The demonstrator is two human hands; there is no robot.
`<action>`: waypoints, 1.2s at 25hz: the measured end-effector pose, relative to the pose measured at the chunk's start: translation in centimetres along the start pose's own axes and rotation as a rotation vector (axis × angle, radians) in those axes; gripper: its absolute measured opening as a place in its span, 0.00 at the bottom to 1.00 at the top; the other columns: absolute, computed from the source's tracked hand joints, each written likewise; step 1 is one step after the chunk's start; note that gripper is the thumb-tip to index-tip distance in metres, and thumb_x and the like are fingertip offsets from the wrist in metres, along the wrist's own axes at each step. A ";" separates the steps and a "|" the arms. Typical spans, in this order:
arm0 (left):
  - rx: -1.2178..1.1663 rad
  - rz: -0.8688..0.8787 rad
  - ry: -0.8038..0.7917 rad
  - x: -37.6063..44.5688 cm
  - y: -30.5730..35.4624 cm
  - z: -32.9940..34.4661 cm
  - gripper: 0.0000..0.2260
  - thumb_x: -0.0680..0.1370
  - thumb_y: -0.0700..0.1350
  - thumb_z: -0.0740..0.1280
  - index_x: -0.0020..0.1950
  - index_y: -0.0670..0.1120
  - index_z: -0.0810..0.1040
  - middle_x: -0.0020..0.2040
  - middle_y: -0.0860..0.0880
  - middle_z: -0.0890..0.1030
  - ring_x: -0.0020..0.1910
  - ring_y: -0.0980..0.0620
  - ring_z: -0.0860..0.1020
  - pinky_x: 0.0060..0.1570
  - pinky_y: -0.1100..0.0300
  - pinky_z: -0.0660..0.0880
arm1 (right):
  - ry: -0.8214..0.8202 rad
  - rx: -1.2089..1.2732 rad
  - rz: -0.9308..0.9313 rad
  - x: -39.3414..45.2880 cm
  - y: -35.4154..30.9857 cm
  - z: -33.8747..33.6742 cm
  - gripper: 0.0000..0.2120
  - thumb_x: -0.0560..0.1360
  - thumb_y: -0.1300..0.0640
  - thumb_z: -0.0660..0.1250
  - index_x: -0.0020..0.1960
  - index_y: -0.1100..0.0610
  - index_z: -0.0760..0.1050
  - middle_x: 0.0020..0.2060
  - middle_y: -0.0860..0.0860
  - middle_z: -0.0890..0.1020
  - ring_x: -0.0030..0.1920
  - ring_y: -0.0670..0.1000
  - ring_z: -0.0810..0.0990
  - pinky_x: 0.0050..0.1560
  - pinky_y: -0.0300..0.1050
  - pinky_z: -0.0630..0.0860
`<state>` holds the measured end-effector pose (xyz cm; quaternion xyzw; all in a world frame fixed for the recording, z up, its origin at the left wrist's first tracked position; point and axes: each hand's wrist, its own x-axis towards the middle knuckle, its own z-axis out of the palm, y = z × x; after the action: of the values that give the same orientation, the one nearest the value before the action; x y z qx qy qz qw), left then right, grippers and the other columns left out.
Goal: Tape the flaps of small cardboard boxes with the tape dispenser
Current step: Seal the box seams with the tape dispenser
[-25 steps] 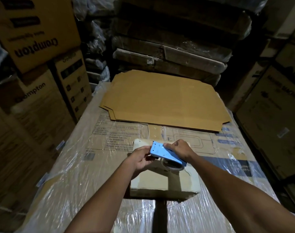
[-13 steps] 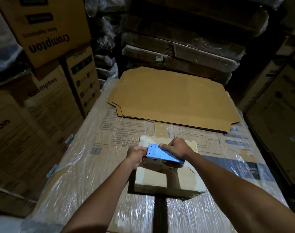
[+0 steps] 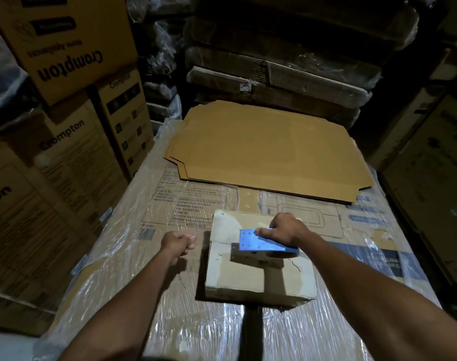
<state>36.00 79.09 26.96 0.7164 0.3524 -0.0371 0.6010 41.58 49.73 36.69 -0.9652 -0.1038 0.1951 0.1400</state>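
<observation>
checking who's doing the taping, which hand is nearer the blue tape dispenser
Right. The right hand grips the tape dispenser on top of the small box; the left hand is a fist off the box's left side, clear of it.

"Crompton" is printed on the stacked cartons (image 3: 73, 157) left of the hands, upside down on the topmost carton (image 3: 66, 48) above what appears to read "Home Appliances". On the plastic-wrapped carton (image 3: 191, 207) ahead of the hands, a label's small print is mostly illegible.
</observation>
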 end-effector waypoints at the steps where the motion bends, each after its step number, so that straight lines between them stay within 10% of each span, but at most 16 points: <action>1: -0.020 0.006 -0.039 0.0 -0.3 -0.2 0.02 0.74 0.37 0.73 0.45 0.39 0.81 0.39 0.42 0.84 0.31 0.51 0.77 0.31 0.62 0.74 | 0.004 -0.024 0.017 0.2 0.6 -0.2 0.28 0.69 0.29 0.63 0.32 0.54 0.78 0.28 0.50 0.77 0.33 0.50 0.76 0.32 0.43 0.67; 18: 0.001 -0.131 -0.006 1.2 -1.9 5.0 0.02 0.76 0.38 0.71 0.44 0.41 0.82 0.32 0.46 0.80 0.27 0.52 0.71 0.28 0.63 0.69 | 0.029 -0.311 0.056 2.6 1.8 2.7 0.28 0.73 0.30 0.59 0.49 0.56 0.74 0.47 0.53 0.79 0.48 0.55 0.77 0.42 0.45 0.67; 23: 0.111 -0.122 0.164 1.1 -3.0 6.1 0.08 0.71 0.49 0.74 0.31 0.55 0.81 0.34 0.57 0.83 0.40 0.48 0.82 0.52 0.50 0.79 | 0.036 -0.325 0.043 3.3 1.7 3.2 0.30 0.73 0.30 0.58 0.55 0.56 0.75 0.52 0.54 0.80 0.53 0.56 0.78 0.44 0.45 0.66; 30: 0.331 -0.040 0.248 -0.8 -0.3 6.9 0.08 0.76 0.46 0.69 0.53 0.49 0.86 0.53 0.45 0.85 0.52 0.41 0.80 0.51 0.57 0.75 | 0.022 -0.321 0.043 3.3 1.6 3.2 0.31 0.73 0.29 0.58 0.55 0.57 0.75 0.53 0.54 0.80 0.51 0.56 0.77 0.44 0.45 0.65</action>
<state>37.78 72.60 25.26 0.7974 0.4270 -0.0181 0.4261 43.49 49.78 32.17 -0.9793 -0.1112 0.1682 -0.0192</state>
